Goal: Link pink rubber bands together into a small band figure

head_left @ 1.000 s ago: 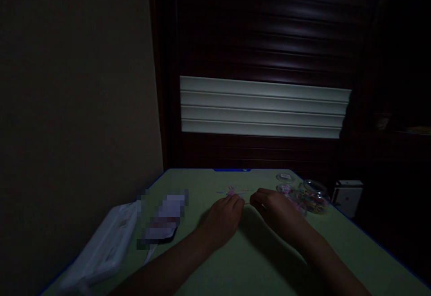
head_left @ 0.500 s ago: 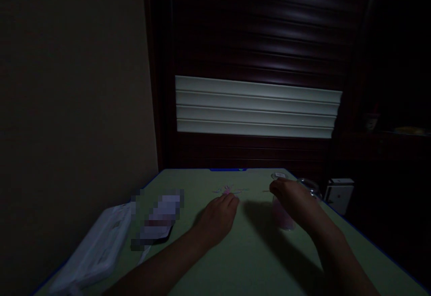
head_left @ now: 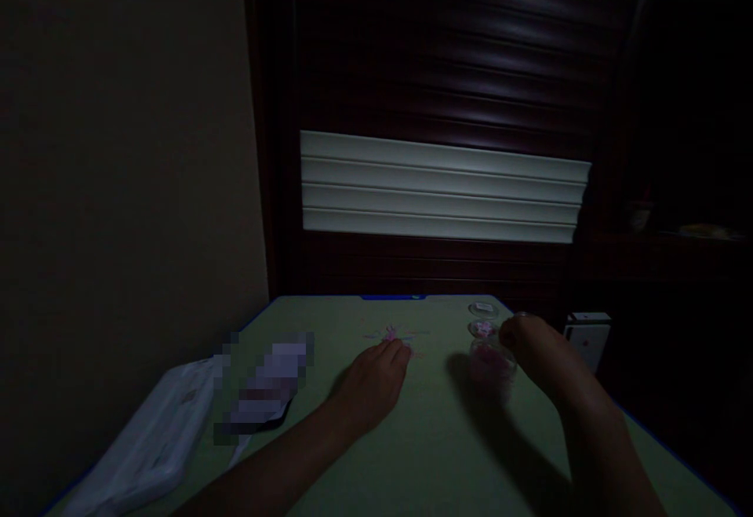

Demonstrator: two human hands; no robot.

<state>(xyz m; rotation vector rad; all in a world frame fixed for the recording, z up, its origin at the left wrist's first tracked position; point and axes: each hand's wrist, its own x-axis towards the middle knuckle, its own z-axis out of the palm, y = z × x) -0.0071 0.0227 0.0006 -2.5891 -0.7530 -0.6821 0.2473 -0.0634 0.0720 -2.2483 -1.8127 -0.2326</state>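
My left hand (head_left: pixel 376 380) rests on the table, fingers bent and pressed together, their tips at a small pink object (head_left: pixel 390 334) with thin strips spread around it. Whatever may be under those fingertips is hidden. My right hand (head_left: pixel 532 343) is closed in a pinch beside the upper right of a clear jar (head_left: pixel 492 376) with pink contents. What it pinches, if anything, cannot be made out. Just behind the jar lies a small round clear dish or lid (head_left: pixel 483 329) with pink and white bits, and farther back a clear lid (head_left: pixel 483 310) with a white label.
On the left of the pale green table (head_left: pixel 435 454) lie a blurred-out flat object (head_left: pixel 267 384) and a long white case (head_left: pixel 147 431). A wall runs along the left. Dark slatted panels stand behind the table, and a white box (head_left: pixel 587 338) is beyond its right edge.
My right hand has moved right, from over the jar to its right side, uncovering the jar's top and the round dish behind. My left hand stays at the pink object. The view has shifted slightly.
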